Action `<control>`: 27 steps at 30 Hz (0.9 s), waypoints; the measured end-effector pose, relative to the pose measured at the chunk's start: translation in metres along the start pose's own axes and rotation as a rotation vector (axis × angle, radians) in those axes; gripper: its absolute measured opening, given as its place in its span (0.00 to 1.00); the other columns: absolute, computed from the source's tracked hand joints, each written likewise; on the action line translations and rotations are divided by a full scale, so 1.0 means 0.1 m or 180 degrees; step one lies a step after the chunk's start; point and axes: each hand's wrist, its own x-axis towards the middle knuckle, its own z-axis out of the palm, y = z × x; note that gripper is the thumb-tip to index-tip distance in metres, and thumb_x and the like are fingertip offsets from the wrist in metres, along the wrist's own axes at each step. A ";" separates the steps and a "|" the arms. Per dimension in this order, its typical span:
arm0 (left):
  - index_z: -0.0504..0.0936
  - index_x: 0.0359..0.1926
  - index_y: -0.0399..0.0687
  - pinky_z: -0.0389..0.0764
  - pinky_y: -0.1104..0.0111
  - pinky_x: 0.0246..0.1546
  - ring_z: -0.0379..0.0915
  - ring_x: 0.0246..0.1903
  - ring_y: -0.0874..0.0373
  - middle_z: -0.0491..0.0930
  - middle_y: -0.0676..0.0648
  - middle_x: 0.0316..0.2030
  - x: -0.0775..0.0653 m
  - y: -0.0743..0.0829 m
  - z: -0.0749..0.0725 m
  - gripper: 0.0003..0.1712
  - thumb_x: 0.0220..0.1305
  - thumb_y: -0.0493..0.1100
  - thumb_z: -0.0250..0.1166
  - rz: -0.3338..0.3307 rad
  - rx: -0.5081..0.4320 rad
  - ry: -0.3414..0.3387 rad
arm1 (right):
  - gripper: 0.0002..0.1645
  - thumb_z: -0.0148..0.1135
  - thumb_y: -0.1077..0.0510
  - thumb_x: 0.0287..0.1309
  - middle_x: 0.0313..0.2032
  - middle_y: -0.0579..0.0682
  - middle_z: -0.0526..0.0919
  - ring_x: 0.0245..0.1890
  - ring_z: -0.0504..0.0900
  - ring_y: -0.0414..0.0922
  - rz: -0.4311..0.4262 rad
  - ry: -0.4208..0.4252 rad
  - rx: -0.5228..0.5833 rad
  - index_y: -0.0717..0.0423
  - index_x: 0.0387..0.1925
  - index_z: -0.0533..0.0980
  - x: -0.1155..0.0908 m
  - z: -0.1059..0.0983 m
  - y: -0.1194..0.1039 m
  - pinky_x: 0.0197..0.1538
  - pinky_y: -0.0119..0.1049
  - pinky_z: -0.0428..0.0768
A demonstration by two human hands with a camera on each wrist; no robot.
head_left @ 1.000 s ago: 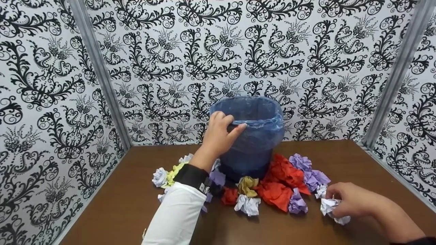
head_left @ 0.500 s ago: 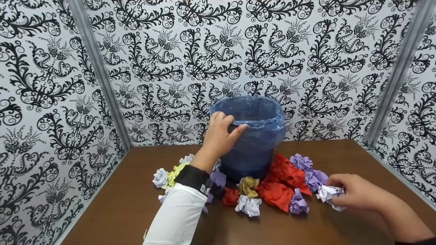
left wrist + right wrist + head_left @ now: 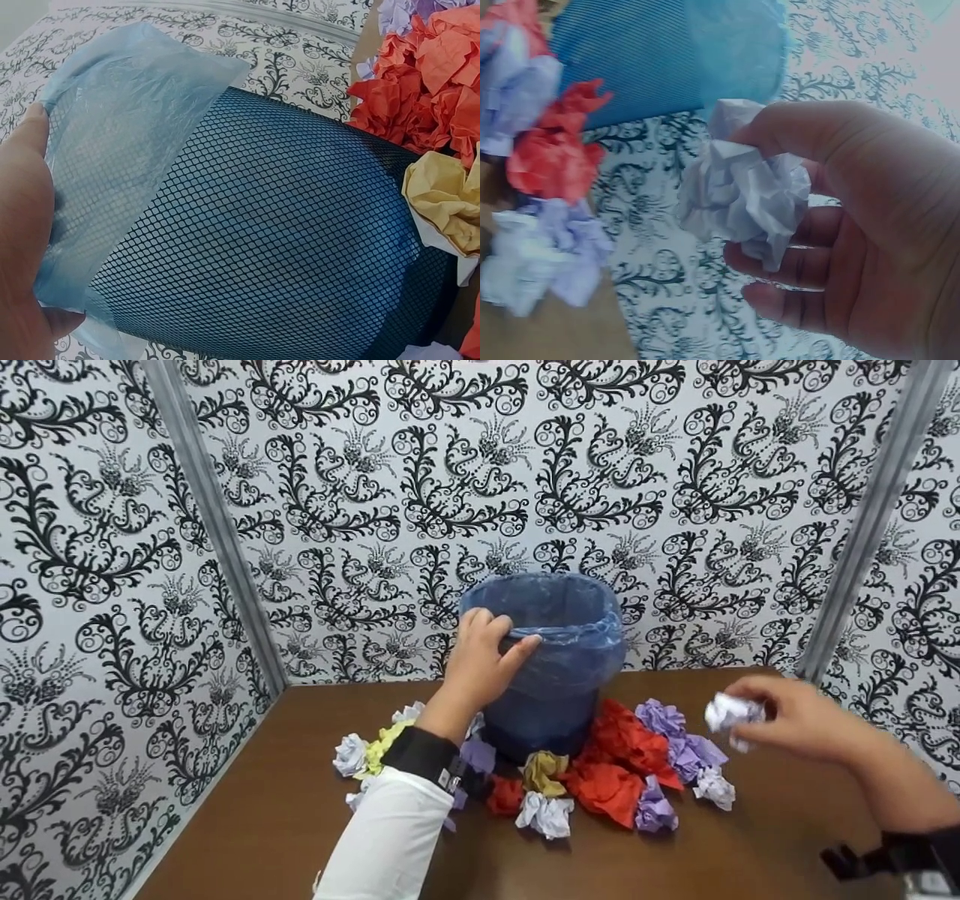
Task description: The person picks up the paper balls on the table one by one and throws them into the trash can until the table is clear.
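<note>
The right hand [image 3: 799, 724] pinches crumpled white paper [image 3: 729, 712], just raised off the counter [image 3: 247, 810], leaving less there among the scattered paper balls [image 3: 607, 791]; farther back, the left hand [image 3: 476, 664] grips the blue-lined bin [image 3: 544, 709] by its rim [image 3: 577, 633].

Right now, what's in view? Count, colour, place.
Bin: 1, dark mesh, on table
Bag: 1, translucent blue, lining bin
Held paper: 1+, white, in right hand
White paper: 4+, white, on table around bin
Red paper: 3+, red, front and right of bin
Purple paper: 4+, purple, left and right of bin
Mustard paper: 1, mustard, front of bin
Yellow paper: 1+, yellow, left of bin
Table: 1, brown, below
Walls: 3, white-and-black, back and sides
Posts: 2, grey, corners
Straps: 2, black, wrists
Sleeve: 1, white, left arm
Left hand: 1, bare, gripping bagged rim
Right hand: 1, bare, holding paper
</note>
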 end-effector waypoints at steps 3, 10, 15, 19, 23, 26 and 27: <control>0.73 0.35 0.52 0.77 0.54 0.55 0.63 0.61 0.50 0.68 0.47 0.41 0.00 0.00 0.00 0.31 0.69 0.75 0.53 0.0017 0.0008 0.0017 | 0.27 0.73 0.46 0.61 0.42 0.54 0.84 0.35 0.80 0.40 0.0085 0.0122 0.0003 0.53 0.57 0.78 0.16 -0.22 -0.09 0.34 0.33 0.82; 0.73 0.35 0.52 0.78 0.54 0.53 0.64 0.60 0.50 0.68 0.47 0.41 0.00 0.00 0.00 0.31 0.69 0.75 0.53 0.0025 0.0018 0.0038 | 0.33 0.68 0.45 0.66 0.48 0.61 0.84 0.36 0.80 0.39 0.0190 0.0409 0.0030 0.61 0.63 0.74 0.66 -0.68 -0.48 0.34 0.29 0.81; 0.74 0.35 0.51 0.77 0.54 0.52 0.64 0.58 0.50 0.68 0.46 0.39 0.00 0.00 -0.01 0.30 0.68 0.73 0.56 0.0057 -0.0043 0.0099 | 0.36 0.66 0.40 0.66 0.49 0.60 0.82 0.37 0.78 0.43 0.0138 0.0591 0.0041 0.59 0.65 0.72 1.04 -0.79 -0.81 0.34 0.28 0.80; 0.75 0.35 0.50 0.76 0.55 0.52 0.64 0.57 0.50 0.68 0.46 0.38 0.00 0.00 0.00 0.30 0.68 0.73 0.56 0.0088 -0.0049 0.0119 | 0.36 0.64 0.39 0.67 0.49 0.59 0.82 0.40 0.80 0.47 0.0033 0.0604 0.0121 0.57 0.66 0.72 1.29 -0.73 -1.01 0.35 0.28 0.80; 0.75 0.36 0.52 0.77 0.55 0.52 0.64 0.57 0.51 0.68 0.47 0.40 0.01 0.00 0.00 0.31 0.68 0.74 0.55 0.0058 -0.0029 0.0081 | 0.36 0.61 0.40 0.69 0.52 0.60 0.83 0.45 0.82 0.51 -0.0030 0.0498 0.0259 0.58 0.68 0.69 1.46 -0.60 -1.16 0.40 0.28 0.81; 0.76 0.36 0.52 0.77 0.55 0.52 0.64 0.57 0.51 0.69 0.48 0.41 0.00 -0.01 0.00 0.31 0.68 0.74 0.55 0.0016 -0.0014 0.0046 | 0.35 0.60 0.41 0.70 0.53 0.59 0.83 0.47 0.82 0.52 0.0001 0.0437 0.0314 0.56 0.69 0.69 1.57 -0.47 -1.24 0.45 0.33 0.82; 0.76 0.36 0.52 0.77 0.55 0.52 0.64 0.57 0.52 0.69 0.48 0.41 0.00 -0.01 0.00 0.31 0.68 0.74 0.55 0.0003 -0.0010 0.0035 | 0.35 0.60 0.41 0.70 0.53 0.58 0.83 0.47 0.82 0.52 0.0019 0.0425 0.0312 0.55 0.70 0.69 1.60 -0.43 -1.25 0.47 0.36 0.83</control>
